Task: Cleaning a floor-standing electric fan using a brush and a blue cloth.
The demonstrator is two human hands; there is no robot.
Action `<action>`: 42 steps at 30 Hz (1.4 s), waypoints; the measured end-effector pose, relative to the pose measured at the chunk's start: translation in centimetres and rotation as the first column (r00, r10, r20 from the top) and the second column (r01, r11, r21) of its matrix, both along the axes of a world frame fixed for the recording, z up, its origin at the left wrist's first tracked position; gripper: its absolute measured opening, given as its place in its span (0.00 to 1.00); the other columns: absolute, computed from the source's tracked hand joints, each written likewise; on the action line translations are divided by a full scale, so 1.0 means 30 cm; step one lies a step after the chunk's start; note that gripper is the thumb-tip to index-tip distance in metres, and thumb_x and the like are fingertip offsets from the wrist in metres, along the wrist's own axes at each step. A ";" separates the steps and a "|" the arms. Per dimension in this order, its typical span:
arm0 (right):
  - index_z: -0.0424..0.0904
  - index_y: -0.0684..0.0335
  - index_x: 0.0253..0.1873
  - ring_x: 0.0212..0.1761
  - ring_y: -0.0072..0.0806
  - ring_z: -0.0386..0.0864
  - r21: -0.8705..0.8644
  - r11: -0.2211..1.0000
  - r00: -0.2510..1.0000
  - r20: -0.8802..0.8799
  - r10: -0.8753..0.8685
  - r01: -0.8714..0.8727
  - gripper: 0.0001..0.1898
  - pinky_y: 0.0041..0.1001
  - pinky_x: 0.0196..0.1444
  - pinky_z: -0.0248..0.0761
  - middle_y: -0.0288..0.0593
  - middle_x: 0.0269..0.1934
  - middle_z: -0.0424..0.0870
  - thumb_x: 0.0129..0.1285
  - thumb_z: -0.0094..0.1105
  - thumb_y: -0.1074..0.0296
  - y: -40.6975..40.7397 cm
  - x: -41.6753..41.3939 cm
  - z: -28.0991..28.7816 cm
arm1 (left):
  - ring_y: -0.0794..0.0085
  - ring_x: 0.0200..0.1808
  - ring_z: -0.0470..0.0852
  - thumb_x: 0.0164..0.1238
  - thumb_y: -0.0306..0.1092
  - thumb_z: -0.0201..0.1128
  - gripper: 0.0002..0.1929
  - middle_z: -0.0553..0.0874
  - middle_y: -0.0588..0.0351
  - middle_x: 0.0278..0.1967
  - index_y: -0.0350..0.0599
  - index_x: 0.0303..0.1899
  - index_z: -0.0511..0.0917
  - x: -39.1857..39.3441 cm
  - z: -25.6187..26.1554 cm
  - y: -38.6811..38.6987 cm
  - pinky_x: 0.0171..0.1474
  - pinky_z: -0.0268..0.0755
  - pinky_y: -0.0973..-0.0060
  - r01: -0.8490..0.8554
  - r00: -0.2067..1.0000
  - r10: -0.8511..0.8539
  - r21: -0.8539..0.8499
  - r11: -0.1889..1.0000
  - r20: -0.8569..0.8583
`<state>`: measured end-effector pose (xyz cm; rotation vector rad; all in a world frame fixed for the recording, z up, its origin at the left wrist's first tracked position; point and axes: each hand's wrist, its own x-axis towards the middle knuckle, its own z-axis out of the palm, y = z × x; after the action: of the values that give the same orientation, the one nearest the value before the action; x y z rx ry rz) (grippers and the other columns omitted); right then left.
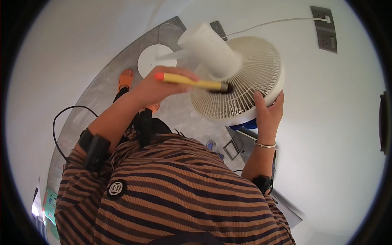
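A white pedestal fan stands before me, the rear grille of its head point(260, 61) facing up towards me. My left hand point(165, 84) is closed around a brush with a yellow handle point(180, 79) and a red end. The brush's dark bristles lie against the grille, just below the white motor housing point(214, 52). With my right hand point(269, 111) I grip the lower right rim of the fan head, thumb on the grille side. The fan's round white base point(150, 61) rests on the floor. The fingers behind the rim are partly hidden.
A white cord runs from behind the fan to a wall socket point(327, 29) at the upper right. My feet in orange slippers point(125, 80) are near the base. A black cable point(69, 108) loops beside my left arm. A dark rectangular frame point(231, 150) lies below the fan.
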<state>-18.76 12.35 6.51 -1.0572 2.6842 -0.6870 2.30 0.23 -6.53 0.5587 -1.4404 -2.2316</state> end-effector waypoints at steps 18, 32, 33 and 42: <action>0.63 0.66 0.57 0.49 0.42 0.73 -0.034 0.998 0.998 -0.014 0.055 -0.055 0.30 0.33 0.52 0.64 0.53 0.49 0.73 0.53 0.60 0.58 0.006 -0.005 -0.003 | 0.79 0.38 0.79 0.53 0.30 0.66 0.13 0.83 0.58 0.37 0.41 0.42 0.80 -0.038 0.086 -0.021 0.42 0.71 0.81 0.019 1.000 -0.019 -0.025 1.000 -0.018; 0.61 0.66 0.59 0.50 0.47 0.71 -0.039 0.992 0.986 -0.120 0.112 -0.118 0.29 0.35 0.52 0.64 0.56 0.49 0.72 0.59 0.54 0.52 0.014 -0.009 -0.011 | 0.81 0.37 0.77 0.55 0.32 0.65 0.12 0.82 0.62 0.35 0.45 0.42 0.79 -0.110 0.185 -0.064 0.42 0.69 0.81 -0.014 1.000 0.015 -0.063 0.998 0.018; 0.60 0.66 0.59 0.51 0.47 0.71 -0.012 0.994 0.983 -0.149 0.104 -0.107 0.29 0.35 0.52 0.64 0.56 0.50 0.72 0.60 0.53 0.52 0.015 -0.010 -0.012 | 0.81 0.37 0.77 0.55 0.31 0.65 0.12 0.82 0.62 0.35 0.44 0.42 0.79 -0.113 0.188 -0.064 0.43 0.69 0.82 -0.017 1.000 0.016 -0.084 0.996 -0.016; 0.62 0.67 0.58 0.49 0.42 0.73 -0.040 0.995 0.988 -0.121 0.091 -0.096 0.26 0.32 0.51 0.65 0.54 0.49 0.74 0.62 0.50 0.55 0.010 -0.023 -0.023 | 0.80 0.39 0.78 0.55 0.27 0.64 0.11 0.82 0.59 0.37 0.42 0.41 0.79 -0.135 0.127 -0.113 0.44 0.70 0.81 -0.006 1.000 0.008 -0.143 0.990 0.014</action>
<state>-19.46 12.65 5.82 -1.2653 2.7082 -0.6916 -1.76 -3.15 -2.73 0.5329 -1.5881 -2.1018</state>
